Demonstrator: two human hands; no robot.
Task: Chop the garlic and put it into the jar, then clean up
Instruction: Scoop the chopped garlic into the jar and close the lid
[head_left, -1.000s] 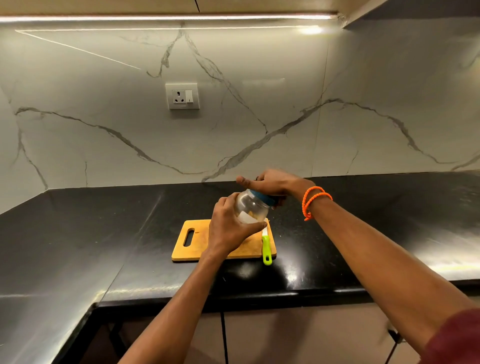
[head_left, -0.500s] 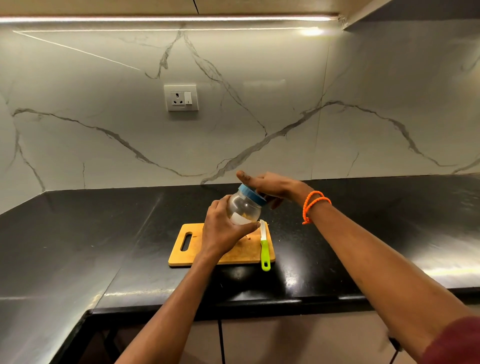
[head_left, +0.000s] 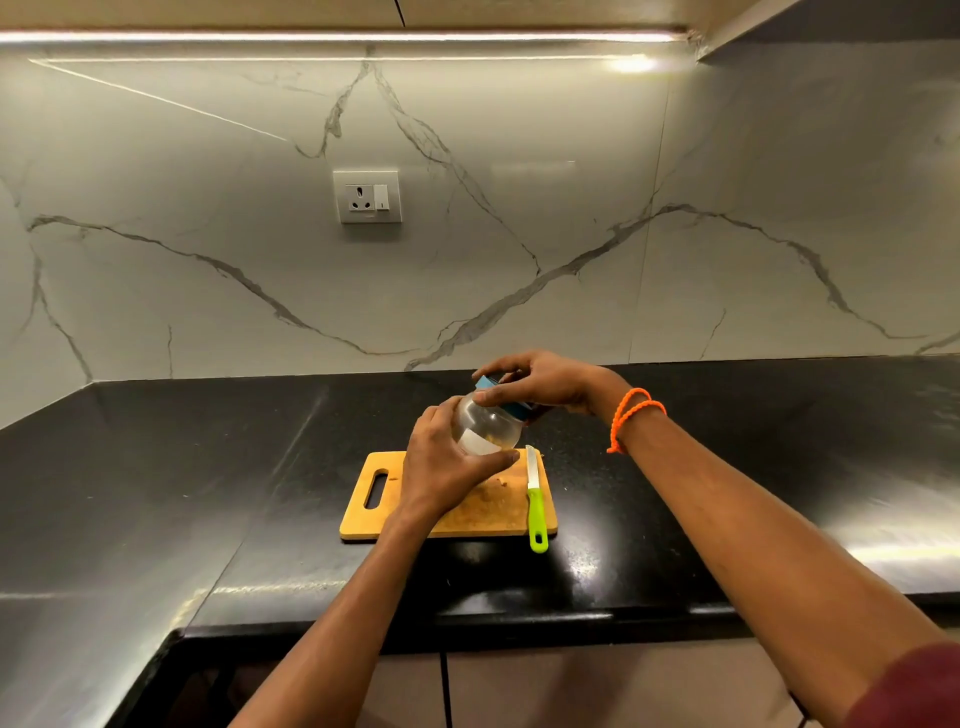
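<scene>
Head cam shows the jar (head_left: 485, 428) held up in the air over the cutting board (head_left: 483, 506), tilted so its blue lid (head_left: 491, 387) points up and away. The person's left hand (head_left: 447, 467) is wrapped around the glass belly, thumb across the front, and the right hand (head_left: 540, 384) has fingers curled on the lid, so both grips are closed on the same thing, one on the body and one on the cap.

Handling-wise, it looks like clear glass: rigid, smooth, probably a bit slick, and definitely not something to drop on that hard black tabletop (head_left: 208, 467). Seems light too, since there's only a little pale stuff at the bottom, likely the garlic, though it's hard to make out. The round belly is the sensible place to hold it, with the lid rim taking the twist.

Whether the lid is going on or coming off can't be told from this one shot. The green-handled knife (head_left: 535, 504) lies along the board's right edge, handle hanging past the near edge, and a few crumbs sit on the board, so cleanup looks not yet done.
</scene>
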